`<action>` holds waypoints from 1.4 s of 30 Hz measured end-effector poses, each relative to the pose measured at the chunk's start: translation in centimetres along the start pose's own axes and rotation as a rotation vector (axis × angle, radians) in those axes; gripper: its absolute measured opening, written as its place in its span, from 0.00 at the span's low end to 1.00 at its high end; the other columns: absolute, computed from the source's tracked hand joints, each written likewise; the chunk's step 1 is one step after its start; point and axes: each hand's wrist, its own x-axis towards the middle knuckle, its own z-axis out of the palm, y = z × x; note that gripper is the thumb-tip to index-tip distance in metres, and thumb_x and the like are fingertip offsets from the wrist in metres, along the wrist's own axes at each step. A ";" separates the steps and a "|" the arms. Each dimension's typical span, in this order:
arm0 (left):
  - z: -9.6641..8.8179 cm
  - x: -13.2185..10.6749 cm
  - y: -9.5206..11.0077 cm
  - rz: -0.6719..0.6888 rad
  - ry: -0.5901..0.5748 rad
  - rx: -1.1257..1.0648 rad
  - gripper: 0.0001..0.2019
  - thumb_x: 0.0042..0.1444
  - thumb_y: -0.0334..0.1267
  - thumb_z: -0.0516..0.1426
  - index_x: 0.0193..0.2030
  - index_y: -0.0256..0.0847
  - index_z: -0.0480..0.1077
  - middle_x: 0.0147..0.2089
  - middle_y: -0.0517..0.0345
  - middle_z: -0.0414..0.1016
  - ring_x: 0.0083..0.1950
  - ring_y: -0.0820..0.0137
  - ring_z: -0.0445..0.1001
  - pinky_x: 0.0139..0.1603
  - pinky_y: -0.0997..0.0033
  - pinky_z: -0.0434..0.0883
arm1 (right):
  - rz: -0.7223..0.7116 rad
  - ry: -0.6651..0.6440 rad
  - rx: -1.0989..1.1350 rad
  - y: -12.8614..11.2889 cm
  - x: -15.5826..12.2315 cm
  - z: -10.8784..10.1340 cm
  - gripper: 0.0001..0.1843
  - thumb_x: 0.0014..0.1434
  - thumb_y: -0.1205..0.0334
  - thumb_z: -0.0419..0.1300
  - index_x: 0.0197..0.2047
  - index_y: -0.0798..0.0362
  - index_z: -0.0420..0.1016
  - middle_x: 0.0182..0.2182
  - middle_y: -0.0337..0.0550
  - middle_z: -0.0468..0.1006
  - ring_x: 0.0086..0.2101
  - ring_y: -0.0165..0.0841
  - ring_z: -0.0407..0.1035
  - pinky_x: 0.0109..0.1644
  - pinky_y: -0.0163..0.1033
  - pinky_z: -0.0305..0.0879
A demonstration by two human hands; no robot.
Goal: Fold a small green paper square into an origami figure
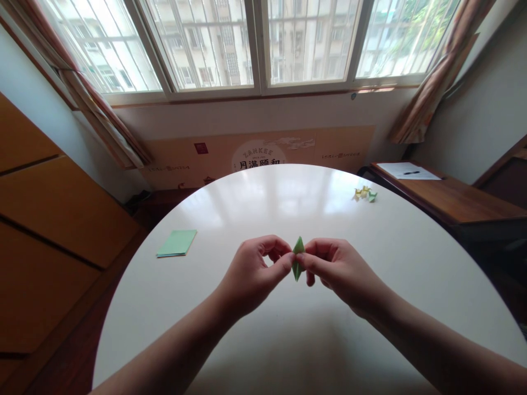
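Note:
A small piece of folded green paper (298,267), shaped like a narrow diamond, is held up over the white round table (230,351). My left hand (257,271) pinches its left side between thumb and fingers. From the other side, my right hand (340,269) grips it the same way, thumb on the near face. The two thumb tips almost meet at the paper's middle, covering part of it. Its pointed ends show above and below the fingertips.
A stack of green paper squares (178,243) lies on the table's left. Several small folded paper figures (364,193), yellow and green, stand at the back right. Beyond the right edge, a wooden desk (465,192) holds a white sheet (407,171) with a dark pen.

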 end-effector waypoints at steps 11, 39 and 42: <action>0.0 0.2 -0.1 -0.113 -0.035 -0.147 0.07 0.55 0.36 0.58 0.29 0.35 0.70 0.24 0.63 0.67 0.22 0.78 0.64 0.17 0.81 0.66 | 0.037 0.003 0.038 0.1 0.5 -0.2 0.10 0.57 0.56 0.67 0.34 0.55 0.80 0.20 0.36 0.72 0.18 0.22 0.54 0.20 0.31 0.45; 0.0 0.0 0.2 -0.188 -0.046 -0.325 0.11 0.52 0.40 0.61 0.26 0.35 0.70 0.24 0.61 0.68 0.23 0.76 0.65 0.17 0.81 0.65 | 0.046 -0.009 0.040 -0.2 0.2 0.0 0.10 0.55 0.57 0.67 0.31 0.55 0.78 0.19 0.35 0.70 0.16 0.21 0.50 0.19 0.31 0.42; 0.0 -0.1 0.1 -0.175 -0.052 -0.295 0.11 0.53 0.40 0.61 0.25 0.36 0.69 0.23 0.61 0.66 0.23 0.76 0.64 0.17 0.80 0.65 | 0.039 -0.009 0.038 -0.1 0.1 0.0 0.09 0.55 0.58 0.66 0.30 0.55 0.77 0.18 0.34 0.70 0.16 0.21 0.51 0.19 0.31 0.45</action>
